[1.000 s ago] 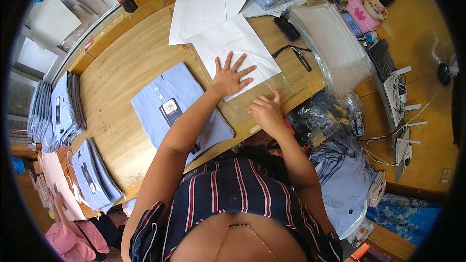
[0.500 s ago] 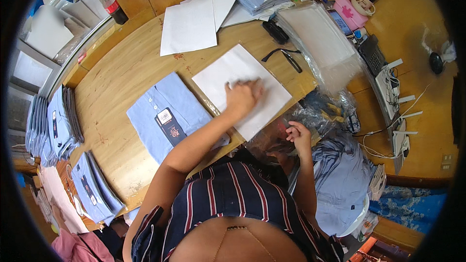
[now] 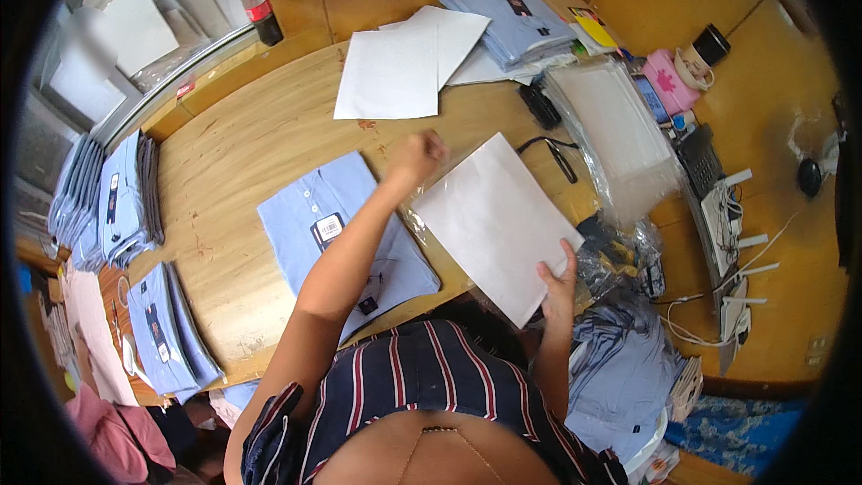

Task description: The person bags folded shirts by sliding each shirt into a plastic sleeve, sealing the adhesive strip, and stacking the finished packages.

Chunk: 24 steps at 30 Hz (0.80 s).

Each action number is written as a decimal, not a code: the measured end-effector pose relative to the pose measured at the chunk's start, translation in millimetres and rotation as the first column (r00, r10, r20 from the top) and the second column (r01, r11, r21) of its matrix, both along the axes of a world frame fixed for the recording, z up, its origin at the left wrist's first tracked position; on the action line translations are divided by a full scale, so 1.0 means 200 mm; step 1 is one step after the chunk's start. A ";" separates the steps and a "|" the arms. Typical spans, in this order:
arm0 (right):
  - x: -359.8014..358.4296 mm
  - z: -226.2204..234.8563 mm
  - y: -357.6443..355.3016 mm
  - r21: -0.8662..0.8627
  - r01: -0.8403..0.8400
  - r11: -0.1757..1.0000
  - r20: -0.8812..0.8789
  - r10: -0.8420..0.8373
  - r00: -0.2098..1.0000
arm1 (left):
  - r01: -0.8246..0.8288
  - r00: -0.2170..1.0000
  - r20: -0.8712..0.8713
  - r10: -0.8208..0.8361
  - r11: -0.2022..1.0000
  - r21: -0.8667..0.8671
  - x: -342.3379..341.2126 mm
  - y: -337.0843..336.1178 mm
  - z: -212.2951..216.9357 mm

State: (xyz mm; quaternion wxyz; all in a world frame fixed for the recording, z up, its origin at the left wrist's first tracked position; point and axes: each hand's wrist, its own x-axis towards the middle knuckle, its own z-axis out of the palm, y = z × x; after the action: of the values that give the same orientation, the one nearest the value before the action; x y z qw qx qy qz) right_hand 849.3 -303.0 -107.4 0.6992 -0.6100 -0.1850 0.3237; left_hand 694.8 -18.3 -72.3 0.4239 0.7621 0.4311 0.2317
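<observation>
A white sheet (image 3: 498, 224) lies slanted over the table's near edge, with clear plastic showing along its left side. My right hand (image 3: 558, 286) grips its near right edge, the thumb on top and the other fingers partly beneath. Over the tabletop, beyond the sheet's left corner, is my left hand (image 3: 417, 158); its fingers look curled but are smeared by motion. A folded light-blue shirt (image 3: 346, 193) with a dark hang tag (image 3: 329, 230) rests left of the sheet, partly covered by my left forearm.
Stacks of folded blue shirts stand at the left (image 3: 130, 189) and the back (image 3: 512, 13). White sheets (image 3: 386, 72) lie at the back. Clear plastic bags (image 3: 620, 126), a black pen (image 3: 561, 162) and a desk phone (image 3: 700, 157) are on the right. Loose blue shirts (image 3: 620, 359) are heaped below.
My left hand has lifted off the white sheet and moved left and away from me. My right hand has taken hold of the sheet's edge, and the sheet sits nearer to me.
</observation>
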 end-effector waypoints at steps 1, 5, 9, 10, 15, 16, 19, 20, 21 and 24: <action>0.03 0.06 0.00 0.002 -0.017 1.000 0.043 0.017 0.999 | -0.122 0.987 0.107 0.120 0.992 0.016 -0.11 0.04 0.03; 0.40 0.12 0.10 -0.007 0.014 1.000 0.570 -0.008 0.821 | -0.502 0.843 0.284 0.457 0.857 0.112 -0.76 0.06 0.23; 0.54 0.25 0.55 0.052 0.140 0.989 0.507 -0.147 0.849 | -0.700 0.714 0.221 0.664 0.677 0.229 -1.22 -0.17 0.20; 0.52 0.29 0.70 0.160 0.151 0.976 0.293 -0.193 0.936 | -0.732 0.681 0.228 0.696 0.651 0.199 -1.27 -0.26 0.18; 0.21 0.50 1.17 -0.024 0.335 0.942 0.936 -0.097 0.339 | -0.806 0.560 0.071 0.825 0.523 0.276 -1.33 -0.70 0.08; 0.12 0.49 1.20 0.010 0.219 0.976 0.951 -0.077 0.300 | -0.778 0.577 0.039 0.815 0.536 0.328 -1.32 -0.77 0.08; -0.37 0.44 1.19 -0.035 -0.370 0.929 0.813 0.241 0.530 | -0.762 0.438 -0.423 0.793 0.577 0.293 -1.32 -0.93 0.18; -0.51 0.44 1.14 -0.440 -0.459 0.772 0.668 0.623 0.407 | -0.690 0.377 -0.435 0.818 0.561 0.458 -1.36 -0.96 0.17; -0.61 0.34 1.12 -0.415 -0.597 0.686 0.621 0.693 0.365 | -0.584 0.334 -0.431 0.838 0.543 0.604 -1.38 -0.97 0.16; -0.71 0.19 1.08 -0.566 -0.535 0.627 0.676 0.724 0.134 | -0.560 0.423 -0.161 0.892 0.397 0.727 -1.35 -0.72 0.29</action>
State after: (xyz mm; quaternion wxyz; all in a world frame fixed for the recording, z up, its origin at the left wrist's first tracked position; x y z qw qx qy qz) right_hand 707.9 -87.8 -69.3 0.2355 -0.6068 -0.7183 0.2456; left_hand 423.9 -162.4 -13.9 -0.1201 0.5938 0.7385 0.2960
